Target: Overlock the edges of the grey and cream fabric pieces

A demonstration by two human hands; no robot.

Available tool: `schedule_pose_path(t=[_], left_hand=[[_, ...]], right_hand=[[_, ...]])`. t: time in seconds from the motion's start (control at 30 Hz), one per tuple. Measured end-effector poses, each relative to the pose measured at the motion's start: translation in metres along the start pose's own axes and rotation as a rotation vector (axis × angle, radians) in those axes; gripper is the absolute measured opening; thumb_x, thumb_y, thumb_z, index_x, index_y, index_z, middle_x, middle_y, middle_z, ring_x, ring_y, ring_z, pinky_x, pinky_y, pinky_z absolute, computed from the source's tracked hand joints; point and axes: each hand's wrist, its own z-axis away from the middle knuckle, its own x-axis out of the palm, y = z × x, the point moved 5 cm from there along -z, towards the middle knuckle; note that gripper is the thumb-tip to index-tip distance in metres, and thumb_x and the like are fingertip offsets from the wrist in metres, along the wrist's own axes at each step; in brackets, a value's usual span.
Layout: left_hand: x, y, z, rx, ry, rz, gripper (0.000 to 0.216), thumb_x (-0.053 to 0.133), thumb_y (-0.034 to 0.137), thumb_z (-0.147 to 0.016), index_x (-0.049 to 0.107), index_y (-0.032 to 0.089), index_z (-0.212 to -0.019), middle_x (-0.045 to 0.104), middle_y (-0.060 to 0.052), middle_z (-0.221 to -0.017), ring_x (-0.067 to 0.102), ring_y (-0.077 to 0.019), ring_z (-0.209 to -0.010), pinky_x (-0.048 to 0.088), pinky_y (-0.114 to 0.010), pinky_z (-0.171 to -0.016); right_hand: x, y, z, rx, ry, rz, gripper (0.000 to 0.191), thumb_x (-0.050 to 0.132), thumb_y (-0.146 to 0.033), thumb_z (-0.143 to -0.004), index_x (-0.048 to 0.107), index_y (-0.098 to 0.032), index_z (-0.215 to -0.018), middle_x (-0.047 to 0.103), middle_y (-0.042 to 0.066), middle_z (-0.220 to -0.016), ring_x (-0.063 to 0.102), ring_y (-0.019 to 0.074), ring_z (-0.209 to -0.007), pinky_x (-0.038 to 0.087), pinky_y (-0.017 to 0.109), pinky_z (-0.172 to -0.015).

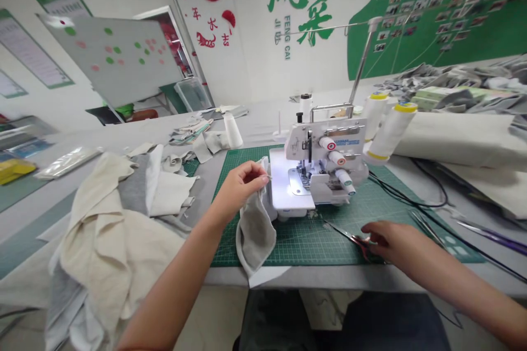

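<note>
My left hand pinches the upper end of a grey fabric piece with pale edges. A short thread end shows at its fingertips. The piece hangs beside the left edge of the sewing machine's lit white plate and drapes over the green cutting mat. To the right, my right hand has its fingers curled over the red-and-black handles of scissors. Their blades lie low over the mat, pointing left toward the machine. The fingers partly hide the handles.
Cream and grey fabric is heaped at the left. White thread cones stand right of the machine, below a thread pole. Black cables, tweezers and purple-handled scissors lie at the right.
</note>
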Motion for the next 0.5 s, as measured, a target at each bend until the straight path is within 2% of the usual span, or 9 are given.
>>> schedule_pose_path(t=[0.03,0.1,0.17,0.2,0.27,0.33,0.4,0.5], left_hand=[[0.0,0.004,0.005,0.0,0.012,0.014,0.016,0.065,0.032,-0.079,0.058,0.017,-0.079,0.055,0.003,-0.073,0.051,-0.0114,-0.067,0.041,-0.023,-0.065],[0.004,0.013,0.013,0.008,0.021,0.049,0.016,0.066,0.031,-0.079,0.059,0.017,-0.079,0.054,0.003,-0.073,0.051,-0.0112,-0.068,0.04,-0.022,-0.065],[0.011,0.021,0.019,0.034,0.029,0.113,0.016,0.07,0.03,-0.079,0.06,0.017,-0.079,0.055,0.003,-0.074,0.051,-0.0109,-0.069,0.04,-0.022,-0.065],[0.014,0.025,0.021,0.049,0.033,0.155,0.016,0.071,0.029,-0.079,0.06,0.018,-0.079,0.055,0.003,-0.074,0.05,-0.0105,-0.069,0.04,-0.021,-0.064],[0.016,0.031,0.023,0.078,0.057,0.25,0.018,0.074,0.027,-0.079,0.06,0.018,-0.079,0.054,0.004,-0.074,0.049,-0.0095,-0.068,0.039,-0.02,-0.063],[0.008,0.036,0.024,0.115,0.111,0.321,0.018,0.076,0.026,-0.079,0.059,0.018,-0.079,0.054,0.004,-0.074,0.049,-0.0086,-0.068,0.04,-0.018,-0.063],[-0.01,0.043,0.026,0.191,0.22,0.37,0.018,0.076,0.025,-0.079,0.06,0.019,-0.08,0.054,0.004,-0.075,0.051,-0.0083,-0.069,0.042,-0.018,-0.066],[-0.035,0.056,0.036,0.34,0.384,0.339,0.016,0.074,0.023,-0.082,0.059,0.019,-0.08,0.059,0.003,-0.086,0.054,-0.0073,-0.07,0.046,-0.018,-0.068]], right_hand=[[-0.005,-0.018,0.0,-0.014,-0.019,-0.041,0.017,0.064,-0.013,-0.075,0.076,-0.02,-0.085,0.077,0.005,-0.08,0.071,0.0206,-0.065,0.049,0.027,-0.059],[-0.018,-0.066,-0.002,-0.068,0.008,-0.172,0.019,0.06,-0.028,-0.087,0.074,-0.021,-0.098,0.076,0.006,-0.089,0.07,0.0203,-0.072,0.049,0.028,-0.064],[-0.025,-0.119,-0.007,-0.154,0.028,-0.299,0.027,0.061,-0.038,-0.088,0.07,-0.022,-0.109,0.075,0.005,-0.093,0.068,0.0198,-0.077,0.048,0.028,-0.067],[-0.026,-0.142,-0.011,-0.194,0.06,-0.319,0.03,0.063,-0.042,-0.087,0.068,-0.022,-0.108,0.074,0.005,-0.095,0.068,0.0209,-0.081,0.046,0.028,-0.068],[-0.02,-0.174,-0.021,-0.223,0.09,-0.286,0.03,0.066,-0.047,-0.083,0.068,-0.019,-0.093,0.073,0.006,-0.088,0.066,0.0221,-0.077,0.04,0.028,-0.063],[-0.009,-0.185,-0.032,-0.2,0.074,-0.249,0.019,0.061,-0.035,-0.086,0.066,-0.019,-0.077,0.069,0.004,-0.073,0.061,0.0187,-0.064,0.029,0.026,-0.053],[-0.003,-0.182,-0.039,-0.176,0.065,-0.239,0.021,0.057,-0.025,-0.086,0.061,-0.018,-0.066,0.062,0.001,-0.059,0.055,0.0156,-0.055,0.021,0.027,-0.05],[-0.016,-0.171,-0.042,-0.185,0.114,-0.437,0.017,0.054,-0.018,-0.087,0.061,-0.019,-0.071,0.055,-0.003,-0.054,0.052,0.0128,-0.05,0.026,0.024,-0.048]])
